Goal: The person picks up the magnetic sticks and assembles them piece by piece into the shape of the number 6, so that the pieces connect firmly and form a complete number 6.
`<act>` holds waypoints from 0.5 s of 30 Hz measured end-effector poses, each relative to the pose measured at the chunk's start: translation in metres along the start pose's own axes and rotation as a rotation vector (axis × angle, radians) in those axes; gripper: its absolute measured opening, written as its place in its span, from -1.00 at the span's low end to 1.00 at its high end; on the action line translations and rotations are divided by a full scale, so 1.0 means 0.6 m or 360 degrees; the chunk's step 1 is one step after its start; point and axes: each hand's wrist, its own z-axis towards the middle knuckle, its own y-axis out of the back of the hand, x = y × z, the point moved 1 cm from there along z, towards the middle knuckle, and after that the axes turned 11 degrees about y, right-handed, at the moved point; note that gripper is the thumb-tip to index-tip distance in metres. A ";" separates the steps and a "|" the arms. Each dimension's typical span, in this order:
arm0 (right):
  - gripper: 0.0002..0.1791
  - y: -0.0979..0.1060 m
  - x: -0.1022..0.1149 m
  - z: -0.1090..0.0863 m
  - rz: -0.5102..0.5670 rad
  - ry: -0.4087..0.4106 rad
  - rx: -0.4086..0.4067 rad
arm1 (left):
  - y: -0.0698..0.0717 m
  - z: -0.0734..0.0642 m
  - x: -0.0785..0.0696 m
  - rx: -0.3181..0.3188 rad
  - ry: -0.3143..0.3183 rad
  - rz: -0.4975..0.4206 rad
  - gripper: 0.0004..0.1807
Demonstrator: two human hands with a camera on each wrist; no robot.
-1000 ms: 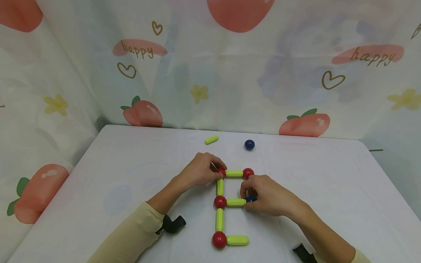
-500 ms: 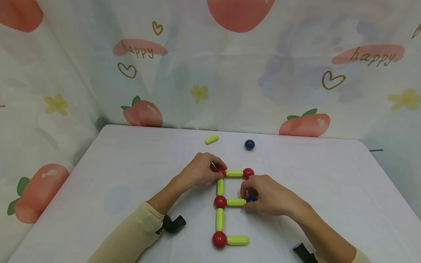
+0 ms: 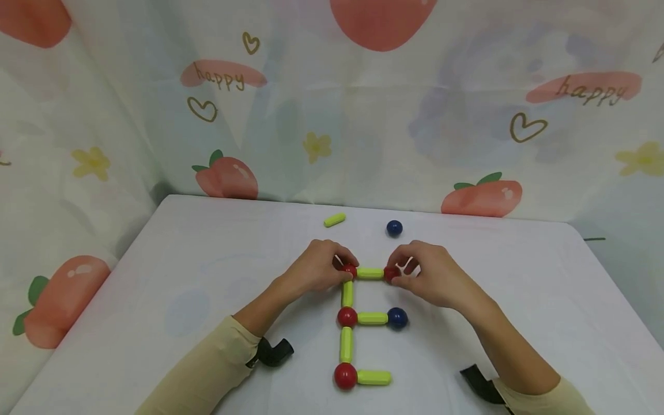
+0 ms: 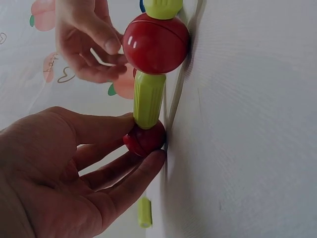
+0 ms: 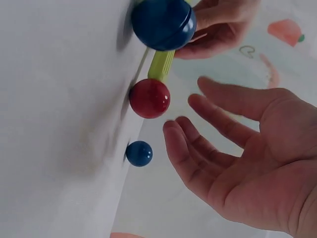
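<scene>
My left hand [image 3: 319, 266] pinches the red ball [image 4: 144, 140] at the far left corner of a figure of balls and lime-green rods. My right hand [image 3: 427, 274] is beside the red ball [image 5: 149, 98] at the far right corner; in the right wrist view its fingers are parted and apart from the ball. A green rod [image 3: 370, 274] joins these two balls. Nearer, a middle red ball [image 3: 347, 317] carries a rod [image 3: 373, 318] ending in a blue ball [image 3: 397, 318]. At the near end, a red ball [image 3: 345, 376] has a rod [image 3: 374, 377] with a bare right end.
Behind the figure, a loose green rod [image 3: 334, 219] and a loose blue ball [image 3: 394, 228] lie near the far edge of the white table [image 3: 233, 230]. A printed curtain [image 3: 373, 132] stands behind the table.
My right hand has let go of the blue ball at the middle rod and moved away from me to the far right red ball. My left hand has stayed in place.
</scene>
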 end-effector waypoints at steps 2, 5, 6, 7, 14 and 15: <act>-0.77 0.003 -0.005 0.012 -0.0018 -0.0027 -0.0019 | 0.001 0.000 0.000 -0.0008 0.0003 0.0004 -0.74; -0.77 0.002 -0.013 0.026 -0.0011 -0.0061 0.0021 | 0.003 0.000 0.000 -0.0003 0.0011 -0.0001 -0.74; -0.78 0.000 -0.015 0.029 -0.0003 -0.0070 0.0042 | 0.003 0.000 0.000 -0.0002 0.0009 -0.0003 -0.75; -0.79 -0.001 -0.017 0.031 0.0004 -0.0080 0.0061 | 0.003 0.000 0.001 0.0000 0.0005 -0.0005 -0.75; -0.84 -0.007 -0.026 0.033 0.0022 -0.0083 0.0081 | 0.001 0.001 0.001 0.0000 -0.0031 -0.0013 -0.78; -0.84 -0.006 -0.026 0.033 0.0019 -0.0078 0.0080 | 0.001 0.001 0.000 0.0002 -0.0026 -0.0016 -0.78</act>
